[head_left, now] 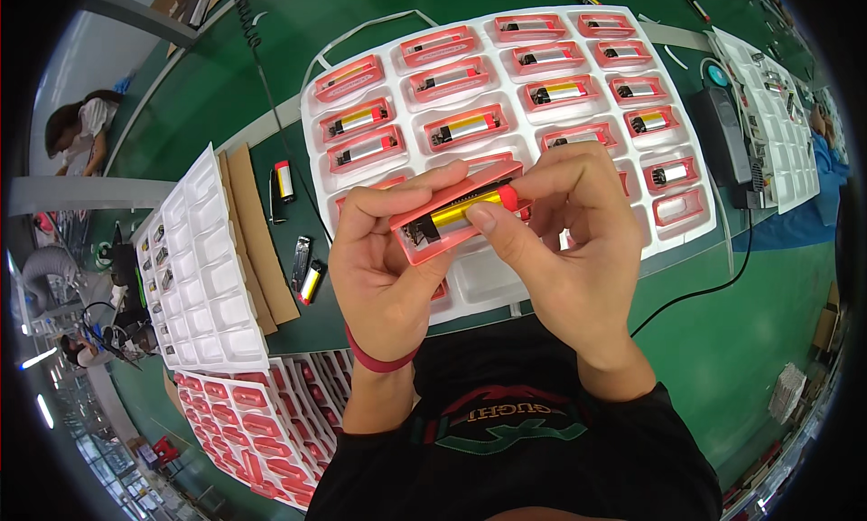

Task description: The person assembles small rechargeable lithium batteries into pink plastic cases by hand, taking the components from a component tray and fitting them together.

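Observation:
My left hand (384,259) is wrapped round a translucent red plastic casing (424,250), holding it tilted above the tray. A yellow cylindrical battery (465,212) with a red end lies in the casing, and a small dark circuit part shows at its left end. At the battery's red end my right hand (573,250) is closed, its thumb pressing on the yellow side and its fingers partly hidden behind. Beneath both hands is a white moulded tray (488,282), whose pockets hold several red casings, many with yellow or silver batteries in them.
Loose batteries (312,282) lie on the green table left of the tray. Farther left, a white tray (217,273) rests by brown cardboard (257,250). Stacked trays of red casings (244,422) stand lower left. A black device (722,137) with a cable sits at right.

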The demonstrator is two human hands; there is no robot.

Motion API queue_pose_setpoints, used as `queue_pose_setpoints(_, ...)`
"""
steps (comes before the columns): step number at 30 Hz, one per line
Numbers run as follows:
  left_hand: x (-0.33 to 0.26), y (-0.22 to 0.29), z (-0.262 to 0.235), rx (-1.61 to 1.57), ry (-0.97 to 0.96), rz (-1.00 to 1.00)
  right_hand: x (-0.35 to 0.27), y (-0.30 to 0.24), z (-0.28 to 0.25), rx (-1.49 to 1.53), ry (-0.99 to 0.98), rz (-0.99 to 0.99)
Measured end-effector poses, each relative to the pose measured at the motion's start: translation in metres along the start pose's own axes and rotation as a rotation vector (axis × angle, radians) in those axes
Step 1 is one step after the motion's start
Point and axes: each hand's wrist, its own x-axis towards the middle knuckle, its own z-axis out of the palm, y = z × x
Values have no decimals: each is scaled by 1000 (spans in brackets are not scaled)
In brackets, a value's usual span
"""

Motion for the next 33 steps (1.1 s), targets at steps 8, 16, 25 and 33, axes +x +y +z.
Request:
queue_pose_setpoints(8, 0, -5, 3, -25, 12, 23, 2, -5, -4, 33, -45, 235)
queue_pose_setpoints(16, -1, 11, 9, 30, 88, 12, -1, -5, -1, 213, -96, 227)
queue_pose_setpoints(25, -8, 14, 7, 233, -106, -150, 3, -6, -32, -38, -339, 219)
queue_pose_setpoints(33, -15, 14, 9, 431, -98, -48, 2, -9, -34, -87, -409, 74)
